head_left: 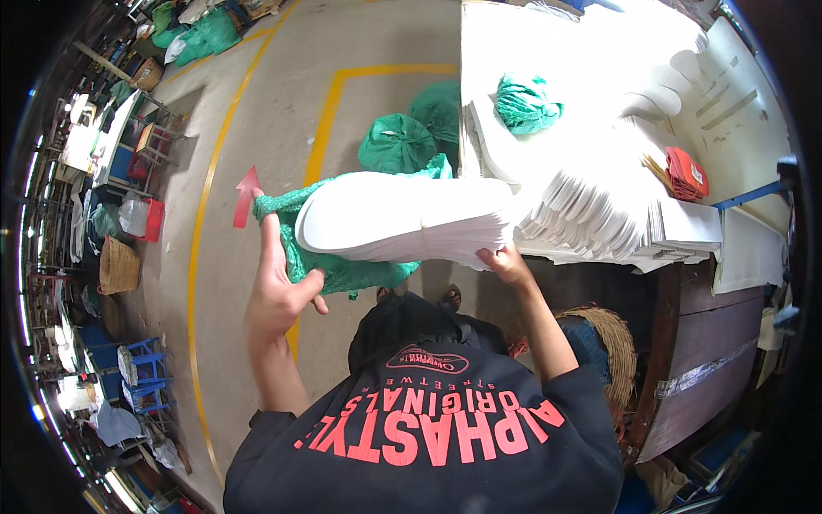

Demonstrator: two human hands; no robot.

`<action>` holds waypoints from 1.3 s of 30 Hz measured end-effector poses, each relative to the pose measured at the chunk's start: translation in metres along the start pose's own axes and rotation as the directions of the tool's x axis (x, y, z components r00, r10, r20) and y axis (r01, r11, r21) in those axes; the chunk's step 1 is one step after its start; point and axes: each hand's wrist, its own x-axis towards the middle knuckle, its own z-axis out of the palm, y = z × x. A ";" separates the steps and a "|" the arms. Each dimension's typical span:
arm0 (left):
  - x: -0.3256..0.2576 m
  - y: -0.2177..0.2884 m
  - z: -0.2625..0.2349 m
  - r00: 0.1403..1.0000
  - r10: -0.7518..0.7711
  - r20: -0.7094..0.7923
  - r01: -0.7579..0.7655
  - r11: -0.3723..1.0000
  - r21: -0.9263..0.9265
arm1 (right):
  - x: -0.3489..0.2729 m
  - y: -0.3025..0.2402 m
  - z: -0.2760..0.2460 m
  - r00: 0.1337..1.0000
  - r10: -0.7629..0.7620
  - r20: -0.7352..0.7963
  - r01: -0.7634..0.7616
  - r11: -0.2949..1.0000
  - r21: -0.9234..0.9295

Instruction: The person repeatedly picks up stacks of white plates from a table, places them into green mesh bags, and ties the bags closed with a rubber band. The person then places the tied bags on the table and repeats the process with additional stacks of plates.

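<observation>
A thick stack of white shoe-insole shaped sheets (402,214) lies level in front of my body, its rounded end to the left. My right hand (509,265) grips the other end from the near side, thumb against the sheet edges. A crumpled green plastic bag (351,272) spreads under and around the rounded end of the stack. With my left hand (282,287) I stretch the bag's rim out to the left; the fingertips are partly hidden in the green film. The stack is partly over the bag's mouth.
A white-topped table (591,86) at the right bears rows of similar white sheets (591,210), a bunched green bag (527,104) and a red packet (687,174). Filled green bags (396,144) stand on the floor beside it. A woven basket (612,351) sits below the table.
</observation>
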 end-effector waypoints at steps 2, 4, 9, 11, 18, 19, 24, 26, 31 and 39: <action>-0.003 0.007 0.001 0.998 -0.041 -0.042 0.043 0.999 0.031 | 0.006 -0.001 0.003 0.997 0.073 0.029 -0.072 0.996 -0.051; -0.006 0.011 0.000 0.994 -0.088 -0.064 0.090 0.995 0.038 | 0.012 -0.001 0.004 0.996 0.067 0.061 -0.064 0.997 -0.041; -0.014 0.011 -0.006 0.998 -0.063 -0.027 0.064 0.998 0.021 | 0.030 -0.007 0.003 0.972 -0.218 0.086 0.230 0.957 -0.174; -0.014 0.010 -0.007 0.999 -0.028 -0.043 0.029 1.000 0.007 | 0.034 -0.014 0.002 0.950 -0.293 0.112 0.313 0.862 -0.398; -0.016 0.008 -0.006 0.995 -0.035 -0.092 0.038 0.999 0.037 | 0.025 -0.064 0.034 0.994 -0.110 -0.028 0.031 0.497 -0.867; -0.016 0.005 0.000 0.998 -0.032 -0.058 0.036 0.996 0.076 | 0.023 -0.074 0.043 0.993 -0.115 -0.035 0.023 0.471 -0.882; -0.011 -0.010 0.032 0.975 -0.124 0.184 0.127 0.992 -0.006 | 0.022 -0.109 0.093 0.998 -0.068 0.020 0.060 0.671 -0.739; -0.012 -0.009 0.036 0.977 -0.086 0.196 0.093 0.995 -0.024 | 0.027 -0.108 0.105 0.989 0.071 0.129 0.003 0.866 -0.500; -0.020 0.002 0.013 0.999 0.050 -0.009 -0.050 0.997 -0.058 | 0.039 -0.069 0.106 0.934 0.126 0.334 0.046 0.885 -0.463; -0.029 0.002 -0.025 0.988 -0.060 -0.144 0.032 0.981 -0.192 | 0.013 -0.038 0.053 0.935 -0.218 0.279 0.319 0.863 -0.393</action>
